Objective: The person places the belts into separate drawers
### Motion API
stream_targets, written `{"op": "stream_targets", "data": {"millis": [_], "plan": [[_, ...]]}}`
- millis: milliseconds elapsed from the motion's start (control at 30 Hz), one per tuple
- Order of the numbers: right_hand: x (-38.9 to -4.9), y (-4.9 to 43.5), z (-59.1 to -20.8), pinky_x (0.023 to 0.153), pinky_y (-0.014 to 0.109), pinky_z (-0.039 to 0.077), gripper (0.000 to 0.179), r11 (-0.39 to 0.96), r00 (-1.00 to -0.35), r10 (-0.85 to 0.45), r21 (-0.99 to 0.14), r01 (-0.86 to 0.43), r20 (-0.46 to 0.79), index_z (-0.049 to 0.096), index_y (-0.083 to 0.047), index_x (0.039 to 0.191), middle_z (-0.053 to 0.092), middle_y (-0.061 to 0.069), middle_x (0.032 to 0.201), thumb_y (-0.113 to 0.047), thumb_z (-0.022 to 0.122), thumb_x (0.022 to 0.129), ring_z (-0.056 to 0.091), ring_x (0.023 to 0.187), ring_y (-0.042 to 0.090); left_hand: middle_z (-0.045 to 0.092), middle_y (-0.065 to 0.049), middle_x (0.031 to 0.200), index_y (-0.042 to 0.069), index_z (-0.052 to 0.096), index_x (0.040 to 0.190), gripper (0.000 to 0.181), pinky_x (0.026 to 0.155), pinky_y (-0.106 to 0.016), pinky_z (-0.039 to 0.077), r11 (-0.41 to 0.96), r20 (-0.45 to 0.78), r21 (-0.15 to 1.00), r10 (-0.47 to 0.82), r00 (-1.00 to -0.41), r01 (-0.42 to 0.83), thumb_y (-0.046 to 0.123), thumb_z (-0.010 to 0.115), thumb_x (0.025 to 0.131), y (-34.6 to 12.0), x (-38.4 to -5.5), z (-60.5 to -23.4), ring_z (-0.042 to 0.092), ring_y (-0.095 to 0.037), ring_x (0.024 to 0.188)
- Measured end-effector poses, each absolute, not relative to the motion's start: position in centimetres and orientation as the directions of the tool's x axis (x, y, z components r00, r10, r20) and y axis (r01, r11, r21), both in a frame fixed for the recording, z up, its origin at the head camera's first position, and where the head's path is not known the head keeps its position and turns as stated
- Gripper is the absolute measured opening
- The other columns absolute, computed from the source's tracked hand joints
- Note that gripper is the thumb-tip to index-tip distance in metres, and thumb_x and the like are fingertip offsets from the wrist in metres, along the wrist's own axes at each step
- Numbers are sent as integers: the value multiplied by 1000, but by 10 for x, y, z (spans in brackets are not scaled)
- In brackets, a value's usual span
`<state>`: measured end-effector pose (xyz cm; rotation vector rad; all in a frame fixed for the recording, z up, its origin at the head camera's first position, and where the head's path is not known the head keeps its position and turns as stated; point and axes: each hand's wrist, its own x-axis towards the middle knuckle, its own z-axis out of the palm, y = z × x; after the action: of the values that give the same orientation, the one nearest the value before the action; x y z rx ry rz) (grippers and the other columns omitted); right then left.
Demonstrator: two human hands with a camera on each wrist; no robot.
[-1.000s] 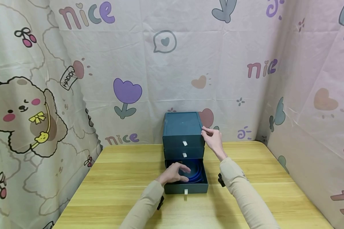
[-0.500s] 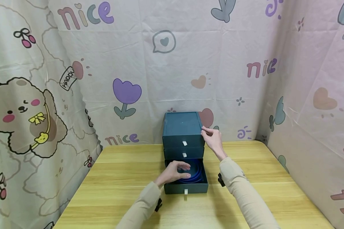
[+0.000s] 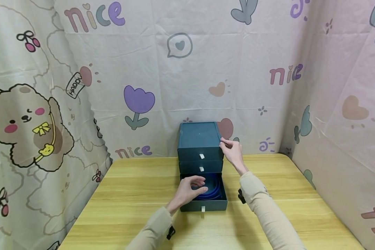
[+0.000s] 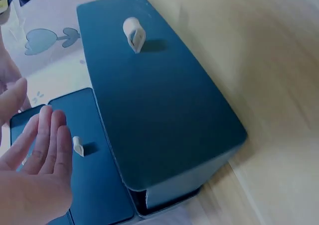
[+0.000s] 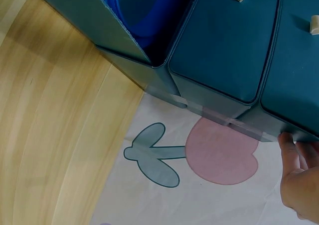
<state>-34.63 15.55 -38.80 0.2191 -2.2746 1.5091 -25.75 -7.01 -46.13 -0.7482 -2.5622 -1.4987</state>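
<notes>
A dark teal drawer box [image 3: 200,135] with three stacked drawers stands at the table's back. Its bottom drawer [image 3: 206,206] is pulled out, and a coiled blue cable or hose [image 3: 218,187] lies inside. Over that drawer's left side hovers my left hand [image 3: 187,190], its fingers gently bent and nothing in them. In the left wrist view the same hand [image 4: 42,170] shows fairly straight fingers in front of the upper drawer fronts. My right hand [image 3: 232,152] touches the upper right side of the box with its fingertips; the right wrist view shows the fingers [image 5: 288,148] against that side.
The wooden table [image 3: 128,201] extends to both sides of the box. A patterned cloth [image 3: 187,76] hangs behind, with more cloth at left and right. Small white pull tabs [image 3: 203,209] stick out from the drawer fronts.
My left hand has drawn back slightly up and to the left from the coil, its fingers bent a little more. The right hand and the drawer box stay where they were.
</notes>
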Motion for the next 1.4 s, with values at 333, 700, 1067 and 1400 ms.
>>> {"op": "stream_targets", "data": {"millis": [333,700,1067,1400], "plan": [[-345,154,-387,87,25,56,35,416,-913,95,-849,-327,398,69,-10,130,66,8,136,-21,61,98,72,111,27,75,-12,100,7,71,114,32,88,-41,59,391,369,808,250,-895,442,27,76,91,-67,-237,-473,69,-20,91],[-345,155,-387,76,7,47,35,401,-914,91,-855,-329,395,69,-9,130,66,8,136,-21,61,98,71,111,27,74,-7,87,5,72,105,28,73,-20,57,325,373,858,135,-918,397,24,80,87,-63,-222,-493,65,-5,75],[-345,155,-386,77,8,48,34,401,-913,94,-855,-330,396,69,-9,130,66,8,136,-20,62,98,71,111,27,75,-5,76,2,75,91,26,65,-17,55,351,320,877,82,-944,328,25,83,83,-64,-211,-506,62,3,66],[-345,154,-387,93,35,57,35,397,-915,96,-858,-327,393,69,-9,130,66,8,136,-20,62,98,71,112,26,77,-6,78,6,78,87,24,63,-17,55,412,271,866,90,-958,283,28,85,80,-67,-209,-517,64,1,65]]}}
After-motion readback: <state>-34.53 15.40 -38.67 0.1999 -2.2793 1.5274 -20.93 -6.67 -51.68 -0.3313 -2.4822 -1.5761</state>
